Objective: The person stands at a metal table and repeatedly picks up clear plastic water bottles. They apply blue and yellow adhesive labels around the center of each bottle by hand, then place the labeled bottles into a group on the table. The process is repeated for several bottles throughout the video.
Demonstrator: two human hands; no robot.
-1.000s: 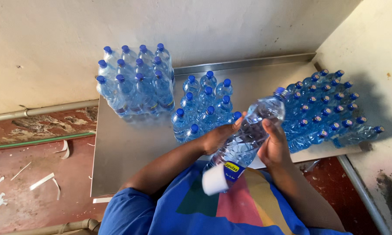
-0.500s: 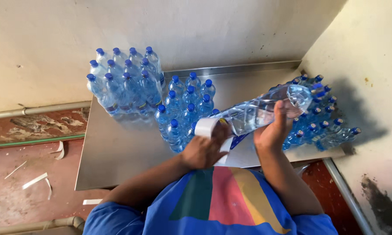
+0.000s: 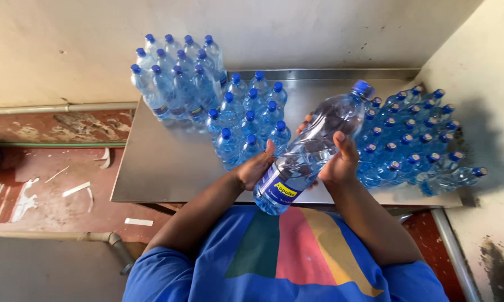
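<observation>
I hold a clear water bottle [image 3: 313, 146] with a blue cap and a blue and yellow label slanted over the steel table [image 3: 162, 168], cap pointing up and away. My left hand [image 3: 254, 168] presses against its lower left side near the label. My right hand [image 3: 339, 159] cups its right side, fingers curled over the body. A loose group of upright blue-capped bottles [image 3: 251, 117] stands just beyond my left hand. A shrink-wrapped pack of bottles [image 3: 176, 81] stands at the table's back left.
Many more blue-capped bottles [image 3: 414, 137] crowd the table's right end against the wall corner. A raised steel lip [image 3: 330, 72] runs along the back. Paper strips [image 3: 76, 189] lie on the red floor at left, beside pipes [image 3: 62, 107].
The white label strip I was pressing at the bottle's lower end is gone from view; the label now lies flat. The bottle has swung from near level to steeply slanted, cap up.
</observation>
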